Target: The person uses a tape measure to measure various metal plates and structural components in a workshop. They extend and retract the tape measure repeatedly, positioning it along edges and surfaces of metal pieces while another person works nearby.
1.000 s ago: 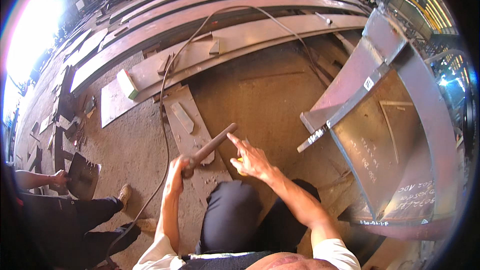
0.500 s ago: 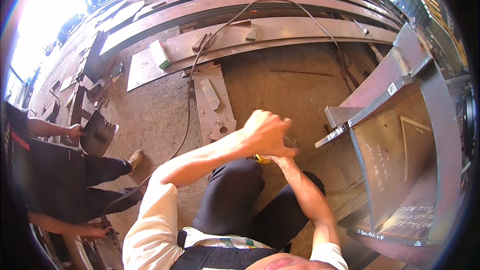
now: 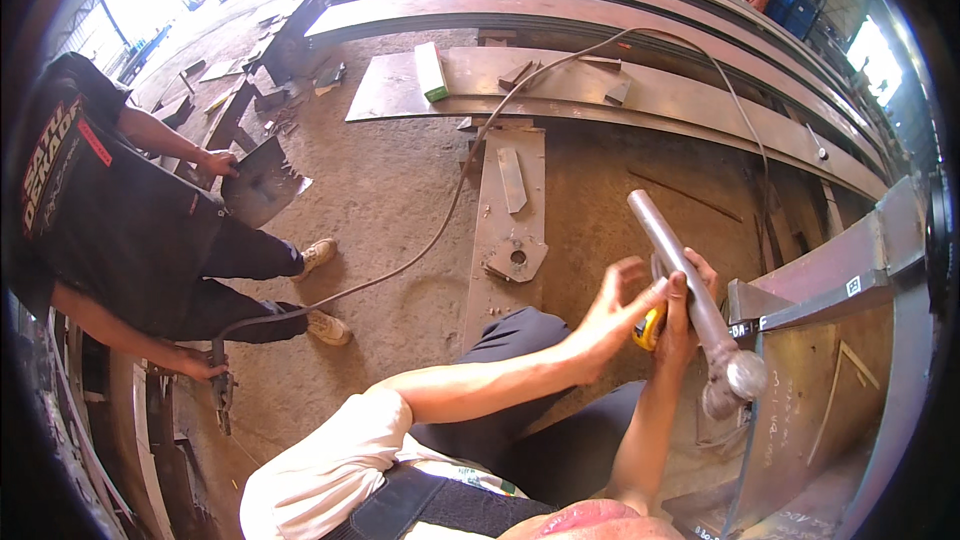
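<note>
Right hand (image 3: 680, 315) had its grip wrapped shut around the grey steel-handled hammer (image 3: 690, 290) at right of centre, left hand (image 3: 610, 315) open against a small yellow tape measure (image 3: 648, 328); I'd reckon choking up steadied it near the rusty steel beam (image 3: 830, 380).

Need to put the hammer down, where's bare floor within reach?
Bare concrete floor lies between the drilled steel plate and the steel beam. More lies left of that plate, crossed by the cable. Crowded: around the right hand, hammer and left hand.
</note>
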A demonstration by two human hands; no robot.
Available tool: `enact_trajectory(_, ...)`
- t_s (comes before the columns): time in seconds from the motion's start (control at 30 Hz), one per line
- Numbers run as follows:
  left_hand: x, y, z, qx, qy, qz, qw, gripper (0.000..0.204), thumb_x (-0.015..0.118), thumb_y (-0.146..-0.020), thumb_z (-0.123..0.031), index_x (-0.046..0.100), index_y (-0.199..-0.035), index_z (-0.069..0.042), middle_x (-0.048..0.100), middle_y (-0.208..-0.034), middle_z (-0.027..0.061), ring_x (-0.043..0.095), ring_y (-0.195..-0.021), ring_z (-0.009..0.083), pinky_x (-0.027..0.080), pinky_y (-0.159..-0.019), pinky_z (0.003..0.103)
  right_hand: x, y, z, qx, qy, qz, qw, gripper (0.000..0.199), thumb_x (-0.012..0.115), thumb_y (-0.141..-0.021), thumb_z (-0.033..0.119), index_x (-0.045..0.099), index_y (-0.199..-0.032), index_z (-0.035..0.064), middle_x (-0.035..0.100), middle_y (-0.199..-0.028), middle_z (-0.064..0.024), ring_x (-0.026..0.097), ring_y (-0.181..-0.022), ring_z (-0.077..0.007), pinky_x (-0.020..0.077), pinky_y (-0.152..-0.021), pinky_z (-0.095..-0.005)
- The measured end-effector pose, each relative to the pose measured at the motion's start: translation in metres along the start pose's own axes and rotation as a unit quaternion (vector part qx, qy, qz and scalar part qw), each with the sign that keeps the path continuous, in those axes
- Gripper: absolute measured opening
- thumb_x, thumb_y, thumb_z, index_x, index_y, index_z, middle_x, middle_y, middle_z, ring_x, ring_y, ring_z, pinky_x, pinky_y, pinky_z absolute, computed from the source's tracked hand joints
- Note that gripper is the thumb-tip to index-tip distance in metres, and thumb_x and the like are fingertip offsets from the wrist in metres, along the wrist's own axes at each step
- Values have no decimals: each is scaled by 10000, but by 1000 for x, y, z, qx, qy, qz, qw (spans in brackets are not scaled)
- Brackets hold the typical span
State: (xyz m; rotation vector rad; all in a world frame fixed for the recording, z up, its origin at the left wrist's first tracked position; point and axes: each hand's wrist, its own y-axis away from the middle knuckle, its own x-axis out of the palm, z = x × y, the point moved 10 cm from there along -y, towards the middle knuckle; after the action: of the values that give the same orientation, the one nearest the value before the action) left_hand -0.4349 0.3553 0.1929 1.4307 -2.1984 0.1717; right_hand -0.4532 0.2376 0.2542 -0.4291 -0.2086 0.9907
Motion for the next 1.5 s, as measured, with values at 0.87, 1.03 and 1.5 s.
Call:
enact_trajectory(0.87,-18,4,17,-161,308,-28,937,488,529,-950,-533,598,-1079,-67,634,-1060,121,609,-939,256,469,-698,361,-116,97,73,94,-134,-222,961,277,602,-808,64,410,-1005,98,420,-653,-48,510,-430,-191,468,-404,-331)
enact_trajectory(1.03,-37,-3,-7,-72,331,-38,940,503,517,-958,-530,595,-1109,-56,610,-1117,122,568,-1011,255,463,-773,360,-110,82,103,92,-177,-129,971,272,569,-922,95,383,-1119,82,425,-645,-50,519,-425,-198,492,-383,-326)
enact_trajectory(1.5,-10,-13,6,-154,323,-8,934,469,494,-971,-503,594,-1085,-59,615,-1083,132,573,-972,275,442,-729,365,-123,73,-16,237,-430,-123,862,142,559,-861,166,450,-886,78,454,-637,-21,472,-408,-141,443,-355,-312)
